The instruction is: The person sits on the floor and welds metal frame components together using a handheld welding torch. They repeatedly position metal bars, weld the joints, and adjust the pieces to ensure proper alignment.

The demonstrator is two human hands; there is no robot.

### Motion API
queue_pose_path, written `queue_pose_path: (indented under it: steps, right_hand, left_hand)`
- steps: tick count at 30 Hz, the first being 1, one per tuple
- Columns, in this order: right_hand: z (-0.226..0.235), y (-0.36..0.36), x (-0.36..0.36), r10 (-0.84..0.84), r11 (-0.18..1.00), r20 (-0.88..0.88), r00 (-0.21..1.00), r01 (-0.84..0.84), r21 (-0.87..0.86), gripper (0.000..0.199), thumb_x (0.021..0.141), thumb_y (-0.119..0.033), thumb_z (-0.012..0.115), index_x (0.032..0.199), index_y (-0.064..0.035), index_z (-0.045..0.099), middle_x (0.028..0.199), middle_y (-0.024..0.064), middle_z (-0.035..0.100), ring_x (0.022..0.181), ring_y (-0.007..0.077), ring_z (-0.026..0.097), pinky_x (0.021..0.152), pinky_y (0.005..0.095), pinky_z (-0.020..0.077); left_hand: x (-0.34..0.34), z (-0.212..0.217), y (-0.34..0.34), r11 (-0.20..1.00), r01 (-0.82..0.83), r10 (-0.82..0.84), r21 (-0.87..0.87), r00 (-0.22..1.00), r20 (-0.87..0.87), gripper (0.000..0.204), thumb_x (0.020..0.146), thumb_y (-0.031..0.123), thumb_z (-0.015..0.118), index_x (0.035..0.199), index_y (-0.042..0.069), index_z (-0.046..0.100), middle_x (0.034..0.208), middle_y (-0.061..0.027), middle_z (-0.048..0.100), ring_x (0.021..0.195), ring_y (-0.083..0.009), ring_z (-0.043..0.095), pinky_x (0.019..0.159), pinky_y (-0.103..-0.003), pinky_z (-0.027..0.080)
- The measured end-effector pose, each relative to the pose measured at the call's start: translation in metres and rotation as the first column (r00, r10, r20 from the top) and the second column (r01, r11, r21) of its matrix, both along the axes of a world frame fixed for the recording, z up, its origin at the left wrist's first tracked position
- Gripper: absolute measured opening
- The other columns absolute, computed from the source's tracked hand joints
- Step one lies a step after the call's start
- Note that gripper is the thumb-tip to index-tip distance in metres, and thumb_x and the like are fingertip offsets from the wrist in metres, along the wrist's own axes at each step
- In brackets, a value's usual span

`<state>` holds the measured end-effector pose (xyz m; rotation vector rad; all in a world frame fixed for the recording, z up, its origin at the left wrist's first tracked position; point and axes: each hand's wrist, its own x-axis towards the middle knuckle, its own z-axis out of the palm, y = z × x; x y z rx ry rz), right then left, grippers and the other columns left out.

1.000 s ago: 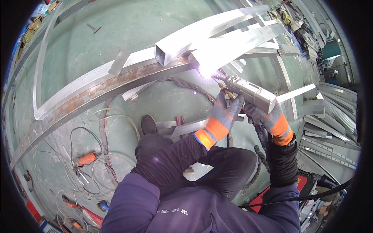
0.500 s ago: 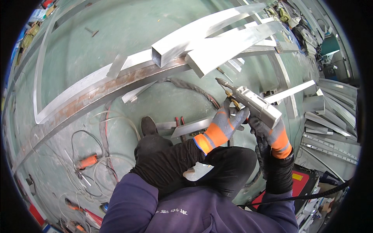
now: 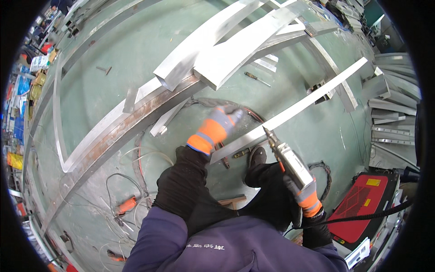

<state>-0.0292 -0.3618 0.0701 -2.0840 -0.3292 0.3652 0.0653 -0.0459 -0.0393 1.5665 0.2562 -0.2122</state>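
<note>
"Green workshop floor (image 3: pixel 351 149) stretches all round. Clock directions, please, from the right hand (image 3: pixel 302 188)."

"That hand is closed round a metal-bodied torch (image 3: pixel 292 163), whose nozzle (image 3: pixel 270 136) points to eleven. At ten, the left hand (image 3: pixel 218 124) is blurred: nothing shows in it, though I can't tell how far it's curled."

"Next out?"

"Behind the nozzle's tip, a long bright bar (image 3: pixel 303 102) runs from ten to one. Tip and bar overlap in view; whether they touch, I can't tell."

"What might go wrong?"

"A careless turn could scrape the nozzle along the bar, or bring it down on the shoe (image 3: pixel 257 155) at ten. The black cord (image 3: pixel 371 217) at four might also snag on the red-topped machine (image 3: pixel 360 199) it crosses in view."

"Edges and room?"

"The bar's cut end near the left hand looks square enough to catch its glove (image 3: pixel 206 137). Thick tubes (image 3: pixel 240 56) crowd eleven; the roomiest way seems between one and two, before the stacked profiles (image 3: pixel 389 104)."
</note>
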Motion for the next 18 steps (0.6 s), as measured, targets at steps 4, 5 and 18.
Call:
queue_pose_path:
  steps: [4, 5, 18]
  right_hand:
    - [-0.007, -0.01, -0.019, 0.112, 0.994, -0.019, 0.994, -0.112, -0.001, 0.061, 0.082, -0.01, 0.072, 0.137, 0.0014, 0.05, 0.123, 0.0153, 0.066, 0.111, 0.025, 0.065, 0.094, 0.0334, 0.0487]
    - [-0.009, -0.01, -0.022, 0.139, 0.99, -0.028, 0.99, -0.139, -0.006, 0.061, 0.082, -0.011, 0.072, 0.138, 0.0015, 0.05, 0.123, 0.016, 0.065, 0.112, 0.0259, 0.065, 0.096, 0.0337, 0.0482]
    - [-0.013, -0.036, -0.042, 0.253, 0.966, -0.074, 0.965, -0.256, -0.037, 0.06, 0.087, -0.015, 0.069, 0.141, -0.0003, 0.047, 0.13, 0.0207, 0.06, 0.118, 0.0313, 0.061, 0.099, 0.0352, 0.0472]
  left_hand:
    - [0.01, -0.008, 0.042, 0.929, -0.32, 0.31, 0.184, 0.947, 0.081, 0.029, 0.094, 0.026, 0.065, 0.108, 0.001, 0.068, 0.091, -0.0116, 0.072, 0.077, -0.0229, 0.068, 0.069, -0.035, 0.052]
    - [0.014, -0.031, 0.059, 0.892, -0.386, 0.366, 0.236, 0.922, 0.126, 0.029, 0.093, 0.026, 0.065, 0.108, 0.001, 0.068, 0.093, -0.0136, 0.072, 0.081, -0.0258, 0.068, 0.073, -0.036, 0.052]
    - [0.056, -0.136, 0.118, 0.885, -0.454, 0.391, 0.102, 0.845, 0.366, 0.039, 0.094, 0.03, 0.067, 0.122, 0.005, 0.058, 0.092, -0.0102, 0.067, 0.079, -0.0257, 0.065, 0.07, -0.037, 0.055]
